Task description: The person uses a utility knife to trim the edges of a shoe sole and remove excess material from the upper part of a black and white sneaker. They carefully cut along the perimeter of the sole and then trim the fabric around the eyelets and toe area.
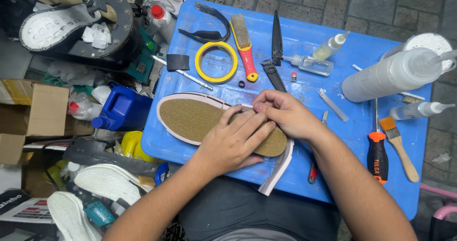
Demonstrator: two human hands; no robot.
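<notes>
A shoe sole (190,119) with a brown speckled top and a pale rim lies flat on the blue plastic table (285,36). My left hand (232,143) presses palm-down on the sole's right half, fingers spread. My right hand (281,112) pinches a pale strip (278,167) against the sole's upper edge; the strip's loose end curls off the table's front edge.
On the table lie a yellow tape roll (216,61), a red-handled brush (245,46), a black knife (277,36), glue bottles (312,64), a large white bottle (395,72), an orange screwdriver (377,155) and a paintbrush (400,146). A blue jug (121,110), boxes and white soles sit at the left.
</notes>
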